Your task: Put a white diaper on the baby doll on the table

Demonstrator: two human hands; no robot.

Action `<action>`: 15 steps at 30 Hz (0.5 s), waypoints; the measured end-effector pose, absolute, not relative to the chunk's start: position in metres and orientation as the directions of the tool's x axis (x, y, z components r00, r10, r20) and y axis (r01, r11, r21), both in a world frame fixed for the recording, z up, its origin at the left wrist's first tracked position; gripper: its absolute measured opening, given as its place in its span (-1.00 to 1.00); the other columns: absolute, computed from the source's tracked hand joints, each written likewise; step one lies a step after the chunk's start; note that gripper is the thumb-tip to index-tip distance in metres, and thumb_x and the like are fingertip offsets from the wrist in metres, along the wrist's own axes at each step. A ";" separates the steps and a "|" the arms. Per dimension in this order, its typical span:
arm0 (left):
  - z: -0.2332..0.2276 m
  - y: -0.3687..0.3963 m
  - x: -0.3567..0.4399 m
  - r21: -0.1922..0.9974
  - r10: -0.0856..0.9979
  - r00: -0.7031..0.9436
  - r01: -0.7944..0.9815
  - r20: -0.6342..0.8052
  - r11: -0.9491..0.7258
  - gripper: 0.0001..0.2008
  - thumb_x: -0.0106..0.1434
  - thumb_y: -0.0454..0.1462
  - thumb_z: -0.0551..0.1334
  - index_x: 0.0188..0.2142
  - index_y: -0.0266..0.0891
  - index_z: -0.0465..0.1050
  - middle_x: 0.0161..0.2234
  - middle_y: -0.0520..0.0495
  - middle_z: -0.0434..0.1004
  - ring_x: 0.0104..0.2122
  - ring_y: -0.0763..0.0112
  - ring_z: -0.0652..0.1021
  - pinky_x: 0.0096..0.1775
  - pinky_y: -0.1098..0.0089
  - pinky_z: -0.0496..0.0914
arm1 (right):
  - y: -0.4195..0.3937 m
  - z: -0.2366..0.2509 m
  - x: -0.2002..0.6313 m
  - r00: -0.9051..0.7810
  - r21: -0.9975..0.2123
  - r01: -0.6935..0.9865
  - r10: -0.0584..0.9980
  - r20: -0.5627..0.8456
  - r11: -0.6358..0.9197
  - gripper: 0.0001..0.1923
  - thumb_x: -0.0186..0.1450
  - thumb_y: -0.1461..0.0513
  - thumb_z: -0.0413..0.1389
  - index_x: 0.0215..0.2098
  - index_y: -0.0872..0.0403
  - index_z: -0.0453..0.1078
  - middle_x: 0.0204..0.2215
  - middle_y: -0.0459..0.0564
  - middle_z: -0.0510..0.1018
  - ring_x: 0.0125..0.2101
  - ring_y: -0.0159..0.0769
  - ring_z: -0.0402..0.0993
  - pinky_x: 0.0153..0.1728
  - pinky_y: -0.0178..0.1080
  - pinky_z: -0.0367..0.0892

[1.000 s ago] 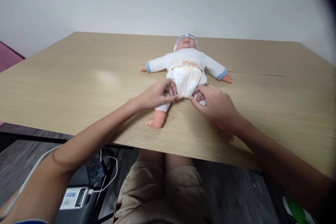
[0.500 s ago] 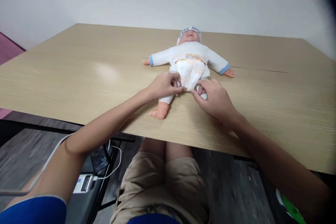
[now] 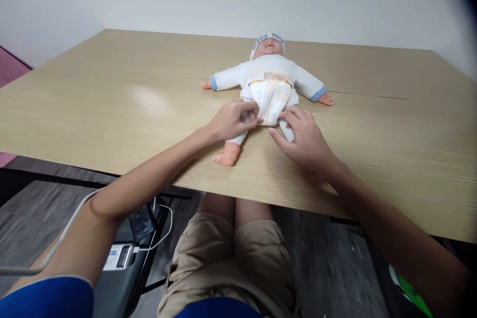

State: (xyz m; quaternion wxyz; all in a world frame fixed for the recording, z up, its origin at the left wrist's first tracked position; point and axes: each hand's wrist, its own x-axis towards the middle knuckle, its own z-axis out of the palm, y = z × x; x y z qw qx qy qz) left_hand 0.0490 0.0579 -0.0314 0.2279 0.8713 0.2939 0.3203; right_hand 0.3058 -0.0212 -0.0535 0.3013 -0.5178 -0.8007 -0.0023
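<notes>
A baby doll (image 3: 269, 72) in a white top with blue cuffs and a white cap lies on its back on the wooden table (image 3: 112, 104), arms spread. It wears a white diaper (image 3: 270, 99) with a printed waistband. My left hand (image 3: 233, 120) pinches the diaper's lower left edge by the doll's thigh. My right hand (image 3: 303, 136) rests over the doll's other leg, fingers touching the diaper's lower right edge. One bare doll foot (image 3: 225, 156) sticks out below my left hand.
The table's near edge runs above my lap. A seam line crosses the tabletop to the doll's right. Under the table at the left stand a dark device (image 3: 119, 256) with a white cable (image 3: 164, 233). A plain wall stands behind.
My right hand's fingers have loosened and spread over the doll's leg. My left hand keeps its pinch on the diaper. The view has shifted slightly.
</notes>
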 end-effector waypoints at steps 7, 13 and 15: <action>-0.041 0.062 0.047 0.555 0.608 0.598 0.303 0.522 -0.774 -0.74 0.45 -0.05 0.39 -0.14 -0.20 0.60 0.12 -0.27 0.55 0.08 0.04 0.63 0.18 0.07 0.47 | -0.022 -0.050 0.305 -0.291 -0.361 0.817 0.862 0.416 0.450 -0.61 0.53 -0.03 0.16 0.12 0.07 0.47 0.16 0.17 0.61 0.09 0.08 0.48 0.24 0.09 0.34; -0.037 0.064 0.049 0.584 0.601 0.644 0.282 0.474 -0.761 -0.74 0.44 -0.04 0.37 -0.22 -0.18 0.51 -0.03 -0.19 0.61 -0.01 0.07 0.62 0.10 0.12 0.47 | -0.022 -0.044 0.301 -0.221 -0.433 0.834 0.926 0.308 0.343 -0.49 0.47 -0.11 0.20 0.16 0.07 0.49 0.07 0.20 0.63 0.08 0.14 0.40 0.22 0.12 0.34; -0.034 0.064 0.049 0.591 0.607 0.651 0.288 0.456 -0.754 -0.74 0.43 -0.04 0.36 -0.24 -0.17 0.48 -0.14 -0.14 0.59 -0.10 0.10 0.59 0.04 0.13 0.44 | -0.021 -0.041 0.300 -0.201 -0.467 0.824 0.936 0.288 0.320 -0.49 0.44 -0.12 0.23 0.13 0.07 0.51 -0.02 0.21 0.62 0.04 0.12 0.41 0.15 0.08 0.37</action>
